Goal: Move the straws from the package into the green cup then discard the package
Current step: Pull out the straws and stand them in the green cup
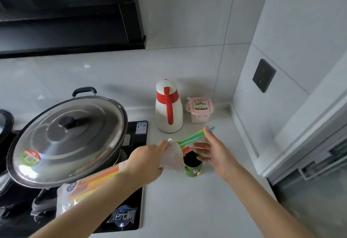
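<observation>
Straws (193, 136), green and blue, stuck out of the package (175, 155) at centre frame, angled toward the upper right, with orange and yellow ends showing just above the green cup (195, 171). That cup stood upright on the counter (206, 204), right under the mouth of the package, dark inside. The left hand (148, 157) had its fingers curled round the crumpled white package, holding it tilted over the cup's rim. And the right hand (214, 149) was wide open, fingers straight and spread, hovering just right of the straws. Its index finger crossed the straw tips, though whether it touched them I couldn't tell.

Out from there: a second pack of coloured straws (88, 183) lay at lower left on the black stove (131, 209), partly behind the left forearm. A big steel pot lid (69, 136) filled the left side. Behind the cup stood a white flask with a red handle (169, 108) and beside it a pink-lidded container (200, 109). A dark socket (263, 75) sat on the right wall, and a black range hood (65, 12) filled the upper left.
</observation>
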A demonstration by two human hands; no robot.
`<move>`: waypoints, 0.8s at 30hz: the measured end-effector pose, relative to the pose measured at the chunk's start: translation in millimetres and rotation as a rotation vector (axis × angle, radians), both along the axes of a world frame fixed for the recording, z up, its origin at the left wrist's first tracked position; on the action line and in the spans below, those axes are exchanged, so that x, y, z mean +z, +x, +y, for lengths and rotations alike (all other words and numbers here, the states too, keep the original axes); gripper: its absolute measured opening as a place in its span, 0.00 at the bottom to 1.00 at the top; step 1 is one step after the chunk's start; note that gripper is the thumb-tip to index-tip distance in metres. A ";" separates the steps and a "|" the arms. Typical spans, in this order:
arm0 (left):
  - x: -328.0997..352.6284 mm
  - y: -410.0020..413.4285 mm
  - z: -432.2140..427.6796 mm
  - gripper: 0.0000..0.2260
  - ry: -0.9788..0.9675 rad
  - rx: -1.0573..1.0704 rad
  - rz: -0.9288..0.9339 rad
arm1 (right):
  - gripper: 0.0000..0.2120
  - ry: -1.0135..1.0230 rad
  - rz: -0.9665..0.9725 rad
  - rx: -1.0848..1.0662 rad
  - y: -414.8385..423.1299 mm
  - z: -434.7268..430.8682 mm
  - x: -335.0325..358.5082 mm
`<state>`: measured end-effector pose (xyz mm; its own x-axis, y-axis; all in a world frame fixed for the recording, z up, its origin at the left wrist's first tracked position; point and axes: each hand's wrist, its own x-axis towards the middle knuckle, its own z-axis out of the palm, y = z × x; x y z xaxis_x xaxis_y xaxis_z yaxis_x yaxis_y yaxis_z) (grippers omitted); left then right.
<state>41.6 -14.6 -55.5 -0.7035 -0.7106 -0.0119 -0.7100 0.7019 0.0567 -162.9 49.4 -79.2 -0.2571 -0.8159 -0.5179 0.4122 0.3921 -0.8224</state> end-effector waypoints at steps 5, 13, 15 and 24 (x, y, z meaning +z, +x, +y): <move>-8.5 -8.6 14.5 0.28 0.001 0.014 -0.007 | 0.16 -0.033 -0.096 0.072 33.5 -2.8 3.6; -4.8 11.9 28.6 0.28 0.041 0.073 -0.014 | 0.21 -0.197 -0.625 -0.329 15.9 -11.0 9.2; -3.7 14.3 34.2 0.27 0.065 0.084 -0.015 | 0.21 -0.216 -0.652 -0.471 -1.0 -17.5 9.6; -9.2 3.8 43.9 0.25 0.091 0.094 0.103 | 0.16 -0.250 -0.518 -0.444 -20.6 -26.7 17.6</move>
